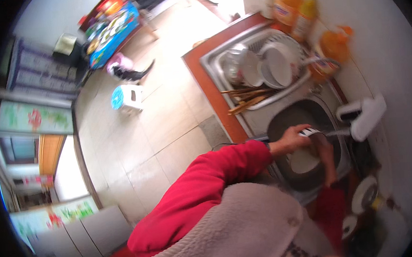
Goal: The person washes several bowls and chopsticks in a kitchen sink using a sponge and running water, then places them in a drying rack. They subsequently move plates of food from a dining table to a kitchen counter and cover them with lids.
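My left hand [292, 139] grips a small dish [311, 131] with a black-and-white rim, held tilted over the metal sink [276, 123]. My right hand [324, 151] is against the dish's right part, its fingers blurred and partly hidden. Water runs onto it from a white tap fixture [368, 119] at the right. Beneath my hands a pale round shape [300, 162], too blurred to name, lies in the basin.
A drainer [208, 61] holds bowls and chopsticks [247, 99] beyond the sink, beside orange bottles [286, 10]. Plates [363, 194] stand at lower right. Across the tiled floor are a stool [126, 98], a blue-covered table [98, 57] and a pink bucket [120, 63].
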{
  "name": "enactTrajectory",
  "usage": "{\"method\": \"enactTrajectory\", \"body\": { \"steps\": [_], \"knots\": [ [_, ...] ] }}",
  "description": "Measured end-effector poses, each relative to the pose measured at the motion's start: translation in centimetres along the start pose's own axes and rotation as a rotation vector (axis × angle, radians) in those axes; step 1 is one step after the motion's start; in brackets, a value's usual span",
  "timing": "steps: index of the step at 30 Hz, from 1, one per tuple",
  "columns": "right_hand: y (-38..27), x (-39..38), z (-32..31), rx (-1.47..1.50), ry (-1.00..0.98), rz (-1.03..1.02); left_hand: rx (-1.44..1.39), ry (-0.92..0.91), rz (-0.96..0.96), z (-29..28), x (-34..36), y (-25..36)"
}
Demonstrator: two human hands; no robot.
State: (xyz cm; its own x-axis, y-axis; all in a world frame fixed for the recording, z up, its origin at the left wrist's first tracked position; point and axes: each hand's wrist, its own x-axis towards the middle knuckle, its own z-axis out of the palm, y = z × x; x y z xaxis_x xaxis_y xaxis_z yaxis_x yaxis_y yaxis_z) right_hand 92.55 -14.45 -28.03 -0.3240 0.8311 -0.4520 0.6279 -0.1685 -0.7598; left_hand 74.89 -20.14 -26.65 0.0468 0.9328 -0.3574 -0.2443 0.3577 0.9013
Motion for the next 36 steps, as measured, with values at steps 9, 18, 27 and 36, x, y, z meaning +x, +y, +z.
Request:
{"method": "enactTrajectory", "body": {
  "steps": [9, 18, 27, 36],
  "knots": [
    [5.3, -4.9, 8.1, 0.498, 0.221, -0.094, 0.428, 0.157, 0.188, 1.3, -0.8, -1.5],
    [2.8, -4.5, 0.6, 0.0, 0.061, -0.327, 0.458, -0.098, 0.447, 0.6, -2.1, -2.3],
    [-2.8, -2.9, -0.7, -0.655, 0.22, -0.958, 0.578, -0.06, 0.204, 2.5, -1.6, 0.6],
    [3.0, -2.0, 1.4, 0.42, 0.234, -0.083, 0.505, 0.042, 0.216, 2.3, -2.3, 1.3]
  ]
}}
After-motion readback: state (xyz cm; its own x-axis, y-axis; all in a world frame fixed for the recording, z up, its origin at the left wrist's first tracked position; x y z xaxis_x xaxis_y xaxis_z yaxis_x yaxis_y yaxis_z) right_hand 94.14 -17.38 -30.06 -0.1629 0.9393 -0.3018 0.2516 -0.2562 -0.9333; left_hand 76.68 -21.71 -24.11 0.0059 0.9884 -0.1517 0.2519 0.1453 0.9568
